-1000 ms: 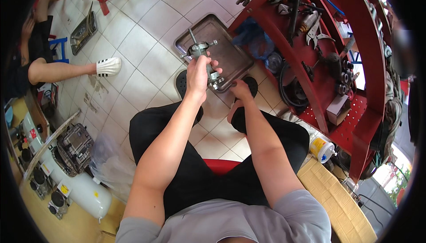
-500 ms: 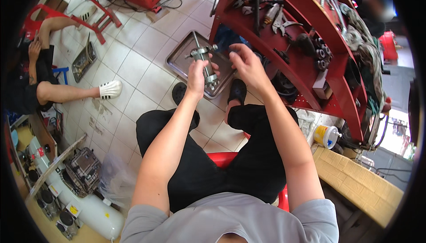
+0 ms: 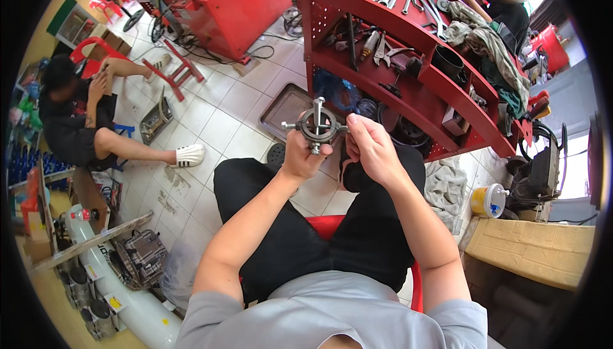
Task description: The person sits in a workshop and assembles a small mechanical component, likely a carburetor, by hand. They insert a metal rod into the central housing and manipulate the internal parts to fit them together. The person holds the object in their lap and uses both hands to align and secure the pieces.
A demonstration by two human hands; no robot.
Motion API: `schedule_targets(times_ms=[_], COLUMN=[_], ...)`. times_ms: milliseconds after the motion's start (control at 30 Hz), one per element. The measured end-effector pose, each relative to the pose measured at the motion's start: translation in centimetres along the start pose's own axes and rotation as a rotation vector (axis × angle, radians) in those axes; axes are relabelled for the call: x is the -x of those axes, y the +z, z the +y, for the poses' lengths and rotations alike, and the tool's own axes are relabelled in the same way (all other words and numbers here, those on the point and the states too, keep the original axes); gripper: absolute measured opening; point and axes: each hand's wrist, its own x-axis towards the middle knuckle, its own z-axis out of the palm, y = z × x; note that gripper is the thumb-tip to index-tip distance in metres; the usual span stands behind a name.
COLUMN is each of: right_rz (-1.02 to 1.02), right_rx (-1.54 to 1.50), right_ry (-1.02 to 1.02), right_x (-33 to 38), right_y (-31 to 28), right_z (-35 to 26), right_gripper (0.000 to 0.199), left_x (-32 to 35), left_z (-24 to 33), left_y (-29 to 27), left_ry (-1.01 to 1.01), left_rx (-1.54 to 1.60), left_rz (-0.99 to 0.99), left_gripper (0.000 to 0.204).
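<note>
I sit on a red stool with black trousers over my knees. My left hand [image 3: 301, 155] grips a dark metal ring [image 3: 317, 126] that has several short shafts sticking out from it like a cross. My right hand [image 3: 369, 147] is beside the ring, its fingertips pinched at the shaft on the ring's right side. The part is raised in front of me, above a metal tray [image 3: 286, 108] that lies on the tiled floor.
A red tool cart [image 3: 408, 87] with spanners, pliers and rags stands ahead to the right. A person [image 3: 83, 119] sits on the floor at the left; another stands behind the cart. A white tank [image 3: 121, 298], engine parts, a yellow tub [image 3: 488, 200] and cardboard boxes surround me.
I have lifted the ring part up from over the tray toward my face. My right hand has come to its right side. My view has swung up and to the right.
</note>
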Motion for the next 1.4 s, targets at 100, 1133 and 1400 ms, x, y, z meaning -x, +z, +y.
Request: schedule_targets(times_ms=[100,1133,1400], right_rz=[0.039,-1.623,-1.568], right_rx=[0.14,-0.562,0.037], right_ry=[-0.156,-0.795,-0.721], right_x=[3.1,31.4,30.5], right_y=[0.8,8.3,6.6], right_z=[-2.1,-12.6,-13.3], right_gripper=[0.029,0.03,0.032], left_x=[0.4,9.3,8.0], left_z=[3.9,18.6,20.8], left_y=[-0.5,-0.3,-0.3], left_ry=[0.124,0.204,0.33], left_rx=[-0.13,0.108,0.139], left_rz=[-0.009,0.031,0.117], left_gripper=[0.053,0.085,0.047])
